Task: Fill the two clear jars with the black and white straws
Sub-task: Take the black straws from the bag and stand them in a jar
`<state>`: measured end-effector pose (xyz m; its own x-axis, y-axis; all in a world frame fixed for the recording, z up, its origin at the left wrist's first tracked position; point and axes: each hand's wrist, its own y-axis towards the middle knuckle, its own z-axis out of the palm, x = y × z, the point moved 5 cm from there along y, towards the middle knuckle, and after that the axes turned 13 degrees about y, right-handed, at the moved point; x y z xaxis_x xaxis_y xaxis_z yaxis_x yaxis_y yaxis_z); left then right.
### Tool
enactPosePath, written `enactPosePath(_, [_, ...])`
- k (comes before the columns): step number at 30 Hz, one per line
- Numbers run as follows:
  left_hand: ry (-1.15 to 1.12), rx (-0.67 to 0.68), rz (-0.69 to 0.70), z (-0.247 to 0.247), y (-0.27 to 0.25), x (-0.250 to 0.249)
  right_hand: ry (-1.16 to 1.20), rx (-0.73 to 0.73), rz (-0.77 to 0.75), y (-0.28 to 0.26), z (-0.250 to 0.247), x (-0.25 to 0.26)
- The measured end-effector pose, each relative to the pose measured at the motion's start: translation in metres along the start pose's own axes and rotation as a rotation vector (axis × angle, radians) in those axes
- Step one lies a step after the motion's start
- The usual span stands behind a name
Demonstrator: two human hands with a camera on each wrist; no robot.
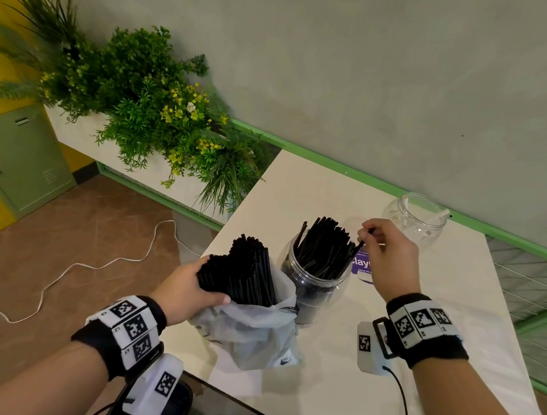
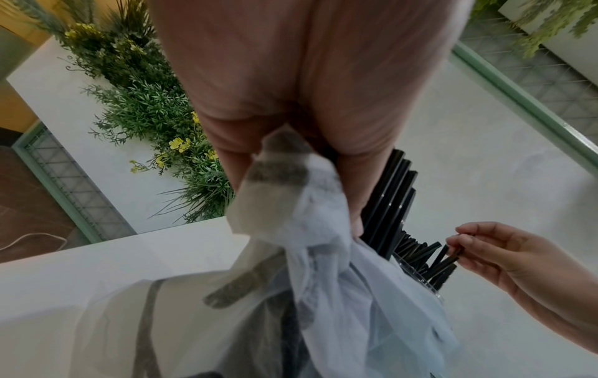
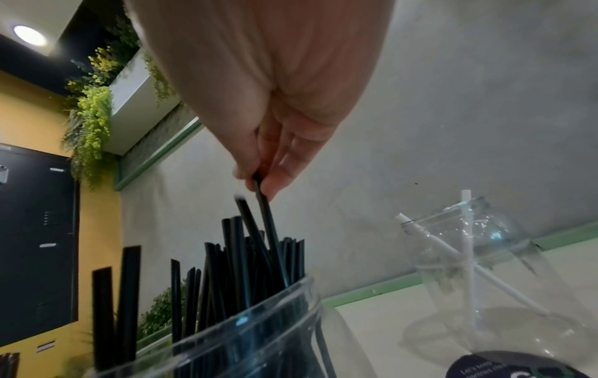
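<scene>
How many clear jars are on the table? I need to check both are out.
2. One jar, packed with black straws, stands beside the plastic bag; the other jar sits farther back near the wall, holding two white straws.

A white rectangular table (image 1: 322, 393) stands against a grey plaster wall (image 1: 383, 66), with a round purple printed sticker (image 1: 360, 266) on its top. Beside it, a white planter of green foliage with yellow flowers (image 1: 148, 97) sits near a sage-green metal locker (image 1: 15, 157), and a thin white cable (image 1: 52, 281) snakes over the brown tiled floor (image 1: 91, 241).
</scene>
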<state>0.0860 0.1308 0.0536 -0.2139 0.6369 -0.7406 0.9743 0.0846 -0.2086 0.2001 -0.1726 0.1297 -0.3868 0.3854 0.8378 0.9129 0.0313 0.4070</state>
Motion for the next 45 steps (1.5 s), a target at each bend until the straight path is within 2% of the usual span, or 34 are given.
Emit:
enactPosePath(4, [-0.002, -0.003, 0.009, 0.000, -0.001, 0.001, 0.052, -0.085, 0.030, -0.008, -0.010, -0.002])
enactPosePath(8, [-0.024, -0.007, 0.006, 0.001, -0.001, 0.003, -0.176, -0.015, -0.037, -0.015, -0.008, -0.006])
enactPosePath(11, [-0.045, -0.002, 0.002, 0.002, -0.001, 0.004, -0.302, -0.046, -0.119, -0.018, -0.006, -0.007])
enactPosePath(14, [-0.058, 0.003, 0.007, 0.003, -0.003, 0.003, -0.152, -0.104, -0.043, -0.025, 0.000, -0.005])
enactPosePath(16, [-0.063, -0.001, 0.013, 0.003, -0.004, 0.002, -0.111, -0.087, 0.050, -0.029, 0.010, -0.008])
enactPosePath(19, [-0.072, -0.006, 0.013, 0.004, -0.004, 0.002, -0.276, 0.015, 0.136, -0.033, 0.030, -0.013])
enactPosePath(22, [-0.075, -0.001, 0.012, 0.005, -0.003, 0.003, -0.346, 0.008, 0.139, -0.030, 0.039, -0.010])
enactPosePath(26, [-0.092, -0.001, 0.003, 0.005, -0.003, 0.007, -0.385, 0.004, -0.021, -0.026, 0.047, 0.003])
enactPosePath(30, [-0.106, -0.002, 0.001, 0.005, -0.002, 0.009, -0.556, 0.169, -0.204, -0.037, 0.066, 0.007])
enactPosePath(33, [-0.100, 0.000, 0.006, 0.005, 0.000, 0.009, -0.640, 0.223, -0.294, -0.043, 0.076, 0.004])
enactPosePath(37, [-0.084, -0.007, 0.012, 0.003, 0.002, 0.009, -0.607, 0.183, -0.362, -0.037, 0.076, -0.002])
enactPosePath(42, [-0.070, 0.007, -0.003, 0.003, 0.005, 0.013, -0.577, 0.231, -0.496, -0.026, 0.056, -0.011])
enactPosePath(45, [-0.078, 0.015, -0.013, 0.003, 0.005, 0.016, -0.650, 0.167, -0.444, -0.021, 0.040, -0.013])
